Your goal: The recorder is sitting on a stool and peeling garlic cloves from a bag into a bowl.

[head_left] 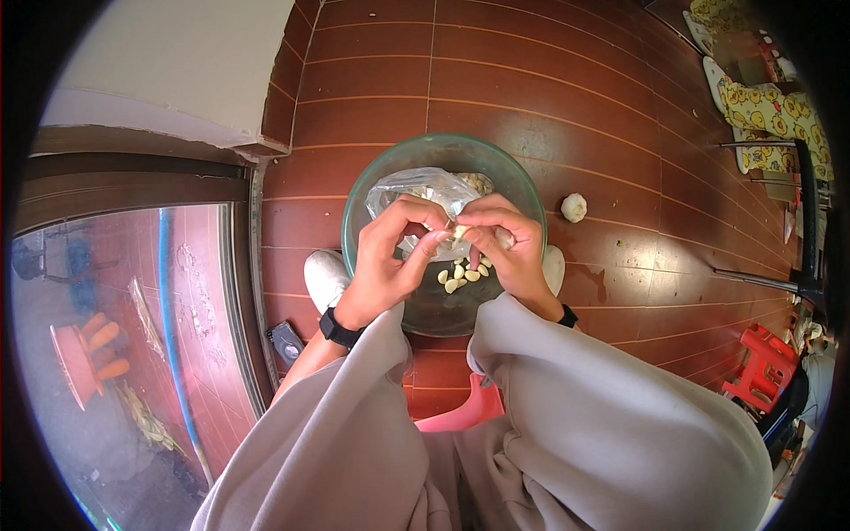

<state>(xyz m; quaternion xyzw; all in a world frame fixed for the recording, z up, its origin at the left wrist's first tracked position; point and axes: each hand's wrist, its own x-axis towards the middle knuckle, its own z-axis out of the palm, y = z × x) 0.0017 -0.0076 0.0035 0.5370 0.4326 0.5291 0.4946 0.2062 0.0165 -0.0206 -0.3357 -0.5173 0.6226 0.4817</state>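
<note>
Above a large greenish see-through basin (429,320), both hands meet fingertip to fingertip at a pale garlic clove (459,232). My left hand (400,246) pinches at the clove's left side, thumb against forefinger. From the other side my right hand (511,243) grips it between thumb and fingers; a pale rounded piece, perhaps more garlic, shows in its palm. Several peeled garlic cloves (461,281) lie below on the basin's bottom. Behind the hands, a clear plastic bag (416,181) sits in the basin, its contents partly hidden.
A whole garlic bulb (574,208) lies on the reddish-brown tiled floor (513,80) right of the basin. Between my legs is a pink stool (474,405). A glass door (133,336) stands at left. Far right are a red plastic stool (761,367) and a metal-legged rack (806,212).
</note>
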